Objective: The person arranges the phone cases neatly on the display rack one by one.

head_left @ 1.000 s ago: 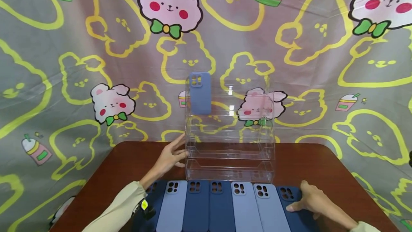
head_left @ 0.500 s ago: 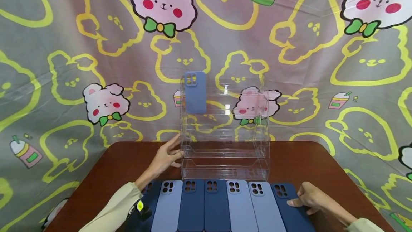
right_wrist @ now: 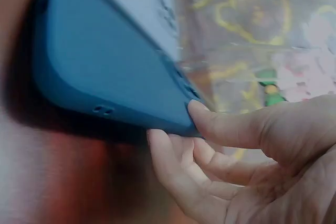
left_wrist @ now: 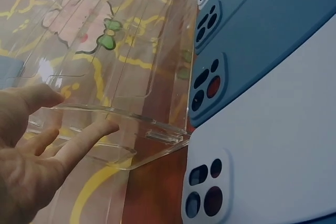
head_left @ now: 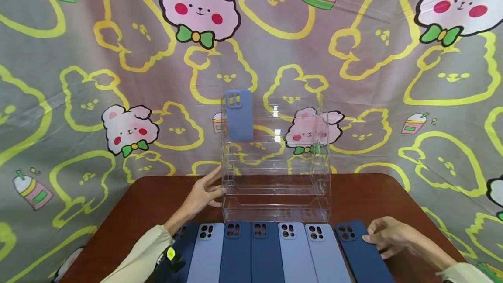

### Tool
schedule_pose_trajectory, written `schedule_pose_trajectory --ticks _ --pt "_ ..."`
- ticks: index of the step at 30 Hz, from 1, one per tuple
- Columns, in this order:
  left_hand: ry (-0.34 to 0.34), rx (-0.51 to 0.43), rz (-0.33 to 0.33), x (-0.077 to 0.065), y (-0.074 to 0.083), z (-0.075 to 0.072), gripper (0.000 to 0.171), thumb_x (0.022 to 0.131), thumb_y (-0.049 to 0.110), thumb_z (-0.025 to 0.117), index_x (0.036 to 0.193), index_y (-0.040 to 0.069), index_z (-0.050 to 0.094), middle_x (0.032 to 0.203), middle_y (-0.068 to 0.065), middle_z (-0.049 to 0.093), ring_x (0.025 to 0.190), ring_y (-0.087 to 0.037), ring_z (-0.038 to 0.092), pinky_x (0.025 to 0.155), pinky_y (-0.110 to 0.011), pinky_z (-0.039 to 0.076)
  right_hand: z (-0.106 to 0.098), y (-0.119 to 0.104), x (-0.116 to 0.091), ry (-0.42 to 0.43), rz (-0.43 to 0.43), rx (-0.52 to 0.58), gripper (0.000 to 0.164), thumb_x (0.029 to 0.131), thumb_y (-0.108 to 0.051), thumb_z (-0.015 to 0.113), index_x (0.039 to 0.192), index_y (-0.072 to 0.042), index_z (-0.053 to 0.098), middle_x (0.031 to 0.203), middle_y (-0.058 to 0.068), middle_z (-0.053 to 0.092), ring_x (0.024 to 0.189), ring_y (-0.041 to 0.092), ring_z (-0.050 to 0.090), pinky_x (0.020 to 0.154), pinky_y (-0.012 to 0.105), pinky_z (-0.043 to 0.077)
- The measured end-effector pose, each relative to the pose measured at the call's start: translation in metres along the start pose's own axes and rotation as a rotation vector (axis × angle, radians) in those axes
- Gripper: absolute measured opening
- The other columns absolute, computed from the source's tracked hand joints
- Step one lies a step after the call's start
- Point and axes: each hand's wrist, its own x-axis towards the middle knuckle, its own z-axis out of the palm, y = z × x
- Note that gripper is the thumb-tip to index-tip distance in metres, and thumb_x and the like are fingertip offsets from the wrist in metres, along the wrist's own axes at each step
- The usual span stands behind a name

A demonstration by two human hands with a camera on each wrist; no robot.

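Note:
My right hand (head_left: 393, 236) pinches the right edge of a dark blue phone case (head_left: 363, 250), thumb on its back and fingers at its side. In the right wrist view that case (right_wrist: 110, 61) is tilted, its near edge raised over a dark shadow. Fingers spread, my left hand (head_left: 200, 193) rests against the left side of a clear tiered display stand (head_left: 277, 213). The left wrist view has the left hand (left_wrist: 37, 156) with its fingertips at the clear plastic edge. A light blue phone case (head_left: 239, 115) stands upright at the upper left of the stand.
Several phone cases lie in a row in front of the stand, among them a light blue case (head_left: 294, 252) and a dark blue case (head_left: 237, 252). They lie on a brown table (head_left: 365, 195). Behind hangs a patterned cloth (head_left: 369, 95).
My right hand has gone from touching the rightmost dark blue case to pinching its edge, and the case has shifted slightly right, away from the row. The left hand stays at the stand.

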Motion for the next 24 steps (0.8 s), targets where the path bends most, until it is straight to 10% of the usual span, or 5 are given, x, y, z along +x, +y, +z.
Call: schedule_pose_trajectory --ticks 8,18,24 --pt "-0.058 -0.071 -0.022 0.005 0.001 -0.009 0.076 0.106 0.007 0.061 0.170 0.018 0.021 0.170 -0.028 0.021 0.139 -0.057 0.046 0.084 -0.058 0.064 -0.011 -0.082 -0.059 0.078 -0.238 -0.090 0.024 0.104 -0.016 0.067 0.103 0.007 0.059 0.093 0.005 0.068 0.083 0.021 0.069 0.071 0.042 0.067" --pt "-0.050 -0.076 -0.014 0.010 0.004 -0.010 0.079 0.105 0.002 0.060 0.170 0.017 0.018 0.170 -0.028 0.019 0.142 -0.057 0.042 0.084 -0.053 0.065 -0.022 -0.163 -0.069 0.501 -0.444 -0.189 0.051 0.102 -0.022 0.072 0.135 0.013 0.055 0.114 0.023 0.072 0.085 0.008 0.075 0.074 0.033 0.066" --pt "-0.029 -0.066 -0.029 0.011 0.006 -0.006 0.079 0.104 -0.005 0.057 0.170 0.012 0.016 0.169 -0.032 0.018 0.142 -0.057 0.042 0.083 -0.049 0.066 -0.026 -0.206 -0.061 0.622 -0.520 -0.140 0.053 0.100 -0.030 0.074 0.135 0.007 0.059 0.115 0.005 0.075 0.086 0.000 0.074 0.075 0.027 0.065"
